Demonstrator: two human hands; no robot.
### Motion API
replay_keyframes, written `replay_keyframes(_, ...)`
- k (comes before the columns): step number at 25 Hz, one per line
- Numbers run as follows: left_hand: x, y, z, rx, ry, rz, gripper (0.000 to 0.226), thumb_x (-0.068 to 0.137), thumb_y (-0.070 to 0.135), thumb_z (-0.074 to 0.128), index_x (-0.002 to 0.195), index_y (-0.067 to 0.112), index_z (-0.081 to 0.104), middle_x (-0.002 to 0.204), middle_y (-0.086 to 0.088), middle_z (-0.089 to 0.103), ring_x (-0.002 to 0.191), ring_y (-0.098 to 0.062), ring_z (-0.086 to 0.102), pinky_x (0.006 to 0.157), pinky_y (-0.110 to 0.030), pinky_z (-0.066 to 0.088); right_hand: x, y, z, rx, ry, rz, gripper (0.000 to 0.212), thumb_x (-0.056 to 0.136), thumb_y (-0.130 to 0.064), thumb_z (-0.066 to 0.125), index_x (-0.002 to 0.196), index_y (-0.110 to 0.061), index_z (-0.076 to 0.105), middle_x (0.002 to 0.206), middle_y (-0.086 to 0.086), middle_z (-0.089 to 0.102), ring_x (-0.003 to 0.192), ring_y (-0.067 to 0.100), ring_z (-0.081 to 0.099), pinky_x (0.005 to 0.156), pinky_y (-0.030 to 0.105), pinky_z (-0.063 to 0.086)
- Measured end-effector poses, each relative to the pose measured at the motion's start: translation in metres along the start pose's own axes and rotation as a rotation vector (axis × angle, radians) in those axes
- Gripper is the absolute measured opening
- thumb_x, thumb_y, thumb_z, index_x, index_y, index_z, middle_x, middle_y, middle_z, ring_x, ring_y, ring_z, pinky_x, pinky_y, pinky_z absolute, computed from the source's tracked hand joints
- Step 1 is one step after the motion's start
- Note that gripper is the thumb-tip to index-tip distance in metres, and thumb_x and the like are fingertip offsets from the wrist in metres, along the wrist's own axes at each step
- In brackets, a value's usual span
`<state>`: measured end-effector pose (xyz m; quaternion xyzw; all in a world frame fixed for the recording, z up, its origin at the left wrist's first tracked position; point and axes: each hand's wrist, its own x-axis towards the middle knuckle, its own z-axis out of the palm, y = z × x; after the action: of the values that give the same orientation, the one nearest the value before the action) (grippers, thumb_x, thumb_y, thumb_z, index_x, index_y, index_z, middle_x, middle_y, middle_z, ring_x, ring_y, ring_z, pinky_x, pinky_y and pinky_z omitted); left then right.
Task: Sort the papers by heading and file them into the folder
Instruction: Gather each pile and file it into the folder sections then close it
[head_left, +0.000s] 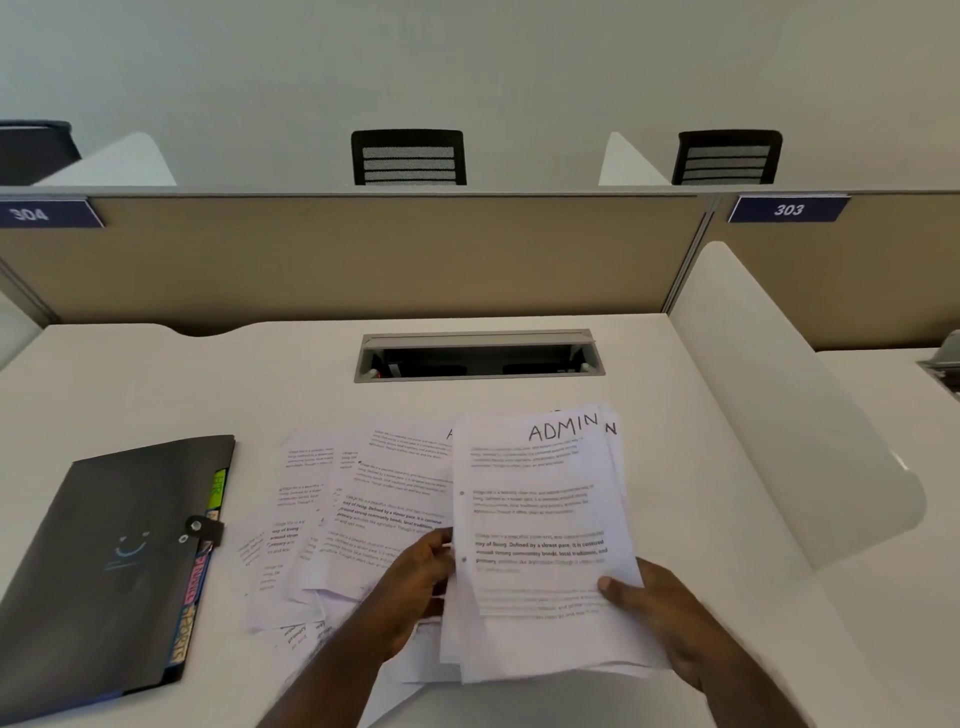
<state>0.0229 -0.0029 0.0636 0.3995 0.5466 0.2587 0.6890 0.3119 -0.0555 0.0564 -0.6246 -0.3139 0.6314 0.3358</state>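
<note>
1. Nearest, the right hand (670, 623) grips the lower right corner of a stack of papers (545, 545), thumb curled over the top sheet and the fingers hidden beneath it.
2. Beside it, the left hand (415, 587) holds the stack's left edge, fingers curled in against the side of the sheets; whether they pinch one sheet or several cannot be told.
3. The stack is lifted and tilted toward the camera, its sheets slightly fanned, and the top sheet carries the handwritten heading "ADMIN" (563, 427) at its far edge. A sheet behind it shows a stray "N" just to the right.
4. Under and to the left of the stack, loose papers (332, 519) lie spread and overlapping on the white desk (156, 374), printed with short paragraphs, some in bold.
5. Farther left, well apart from both hands, the dark folder (104, 561) lies closed and flat on the desk, fastened by a snap strap (205, 530); coloured index tabs (208, 545) stick out along its right edge.
6. Beyond the papers, a grey cable slot (478, 356) is set into the desk.
7. Behind that stands a beige partition (363, 254) with blue number plates reading "304" (31, 214) and "303" (788, 209).
8. Farthest off, two black chair backs (409, 157) rise above the partition against a pale wall.
</note>
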Motion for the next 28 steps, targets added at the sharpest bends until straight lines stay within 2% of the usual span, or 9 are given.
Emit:
replay_keyframes(1, 0.005, -0.002, -0.007, 0.106, 0.142, 0.052, 0.023, 0.100, 0.014, 0.051, 0.113, 0.029, 0.062, 0.120, -0.006, 0.070, 0.098, -0.025, 0.071, 0.080, -0.035, 0.056, 0.002, 0.006, -0.004, 0.000, 0.088, -0.028, 0.029, 0.088, -0.010, 0.064, 0.117, -0.009, 0.064, 0.110, 0.007, 0.073, 0.100, 0.026, 0.070, 0.097, 0.046, 0.050)
replay_keyframes(3, 0.016, -0.010, -0.032, 0.454, 0.559, 0.126, 0.022, 0.097, 0.019, 0.056, 0.117, 0.026, 0.061, 0.129, -0.007, 0.061, 0.110, -0.027, 0.063, 0.088, -0.036, 0.050, 0.003, 0.016, -0.013, 0.014, 0.234, -0.044, 0.027, 0.089, -0.010, 0.064, 0.115, -0.009, 0.065, 0.106, 0.006, 0.074, 0.096, 0.027, 0.071, 0.095, 0.048, 0.051)
replay_keyframes(5, 0.021, -0.016, -0.063, 0.771, 0.795, 0.015, 0.040, 0.091, 0.031, 0.063, 0.130, 0.023, 0.054, 0.136, -0.009, 0.052, 0.122, -0.030, 0.052, 0.099, -0.048, 0.041, 0.004, 0.024, -0.023, 0.033, 0.292, -0.041, 0.025, 0.089, -0.010, 0.063, 0.114, -0.010, 0.066, 0.107, 0.005, 0.074, 0.098, 0.028, 0.070, 0.096, 0.050, 0.050)
replay_keyframes(7, 0.024, -0.022, -0.089, 0.883, 0.783, -0.199, 0.064, 0.086, 0.047, 0.065, 0.139, 0.018, 0.044, 0.141, -0.013, 0.045, 0.128, -0.035, 0.044, 0.103, -0.055, 0.037, 0.004, 0.029, -0.029, 0.034, 0.323, -0.037, 0.024, 0.089, -0.012, 0.064, 0.113, -0.013, 0.067, 0.107, 0.002, 0.074, 0.100, 0.027, 0.069, 0.098, 0.051, 0.049)
replay_keyframes(9, 0.028, -0.031, -0.104, 0.899, 0.714, -0.313, 0.078, 0.080, 0.058, 0.066, 0.140, 0.014, 0.040, 0.140, -0.015, 0.045, 0.128, -0.036, 0.043, 0.103, -0.055, 0.038, 0.005, 0.032, -0.029, 0.037, 0.340, -0.038, 0.024, 0.089, -0.014, 0.064, 0.112, -0.015, 0.067, 0.107, 0.000, 0.074, 0.100, 0.027, 0.069, 0.098, 0.052, 0.048)
replay_keyframes(14, 0.033, -0.050, -0.113, 0.970, 0.740, -0.375, 0.086, 0.074, 0.063, 0.069, 0.137, 0.012, 0.040, 0.139, -0.014, 0.040, 0.129, -0.035, 0.040, 0.102, -0.054, 0.040, 0.008, 0.033, -0.020, 0.033, 0.337, -0.039, 0.022, 0.089, -0.011, 0.063, 0.111, -0.012, 0.067, 0.104, 0.003, 0.075, 0.098, 0.030, 0.069, 0.095, 0.052, 0.050)
replay_keyframes(21, 0.041, -0.034, -0.122, 0.788, 0.688, -0.392, 0.087, 0.067, 0.042, 0.085, 0.133, 0.008, 0.040, 0.132, -0.018, 0.045, 0.123, -0.039, 0.047, 0.099, -0.052, 0.043, 0.012, 0.035, -0.019, 0.010, 0.327, -0.051, 0.019, 0.089, -0.011, 0.064, 0.107, -0.012, 0.068, 0.100, 0.003, 0.076, 0.094, 0.028, 0.070, 0.090, 0.045, 0.053)
replay_keyframes(23, 0.041, -0.033, -0.122, 0.734, 0.704, -0.343, 0.079, 0.072, 0.032, 0.083, 0.133, 0.008, 0.040, 0.131, -0.019, 0.047, 0.121, -0.040, 0.049, 0.098, -0.052, 0.045, 0.012, 0.035, -0.019, -0.006, 0.341, -0.060, 0.018, 0.089, -0.011, 0.064, 0.107, -0.012, 0.068, 0.101, 0.005, 0.075, 0.093, 0.028, 0.069, 0.087, 0.042, 0.053)
replay_keyframes(28, 0.045, -0.037, -0.120, 0.682, 0.750, -0.208, 0.035, 0.090, 0.013, 0.060, 0.123, 0.003, 0.054, 0.123, -0.020, 0.058, 0.106, -0.038, 0.059, 0.087, -0.046, 0.051, 0.010, 0.035, -0.022, 0.004, 0.365, -0.068, 0.021, 0.089, -0.008, 0.063, 0.109, -0.008, 0.066, 0.102, 0.009, 0.073, 0.095, 0.030, 0.068, 0.087, 0.041, 0.052)
